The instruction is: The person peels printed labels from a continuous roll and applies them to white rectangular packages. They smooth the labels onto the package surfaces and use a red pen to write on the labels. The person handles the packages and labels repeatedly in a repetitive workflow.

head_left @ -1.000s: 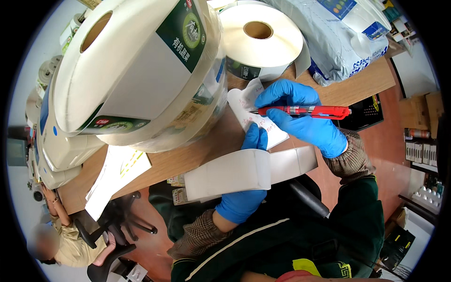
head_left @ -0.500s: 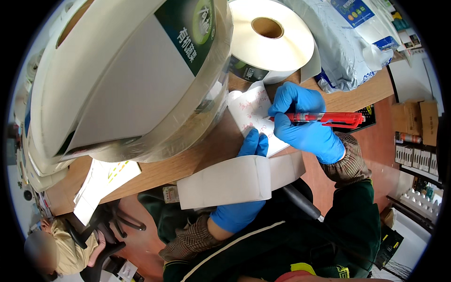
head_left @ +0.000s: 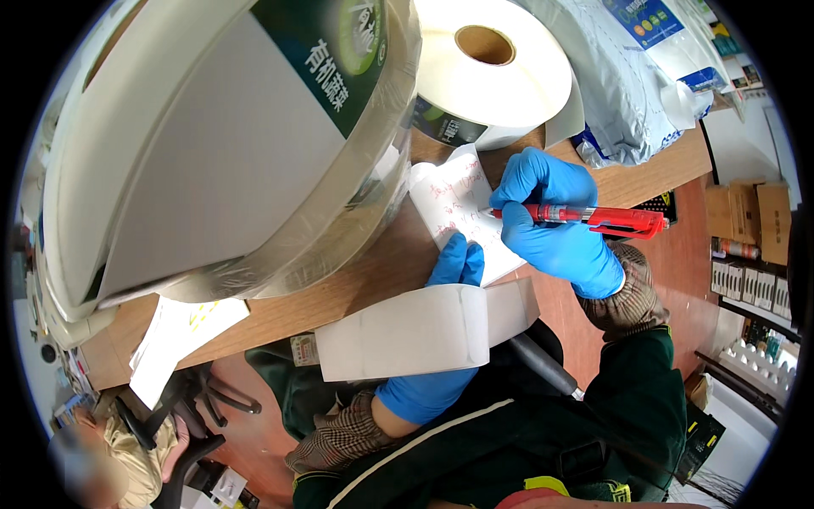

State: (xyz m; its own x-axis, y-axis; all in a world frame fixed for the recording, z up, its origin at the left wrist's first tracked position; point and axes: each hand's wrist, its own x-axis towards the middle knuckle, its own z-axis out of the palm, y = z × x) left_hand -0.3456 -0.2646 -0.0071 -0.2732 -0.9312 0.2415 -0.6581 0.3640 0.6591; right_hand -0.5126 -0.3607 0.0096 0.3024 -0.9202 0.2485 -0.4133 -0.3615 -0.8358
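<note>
My right hand (head_left: pixel 555 216), in a blue glove, is closed around a red pen (head_left: pixel 598 219). The pen's tip meets a white slip of paper (head_left: pixel 443 193) that carries red handwriting. At the slip's near edge, my blue-gloved left hand (head_left: pixel 458 259) presses two fingertips onto the paper; its thumb is hidden. A blank pale strip of labels (head_left: pixel 403 331) curls over the back of that hand and covers most of it. Below the strip, the left wrist and checked cuff come into sight.
A big plastic-wrapped label roll (head_left: pixel 212 161) looms at the left. Behind the slip stands another label roll (head_left: pixel 487 76), beside a grey plastic bag (head_left: pixel 623 93). Loose white papers (head_left: pixel 182 339) hang over the wooden table edge (head_left: pixel 280 327). A seated person (head_left: pixel 136 450) is at the lower left.
The pen and my right hand have shifted slightly to the right. More red writing shows on the slip. My left hand stays almost in place.
</note>
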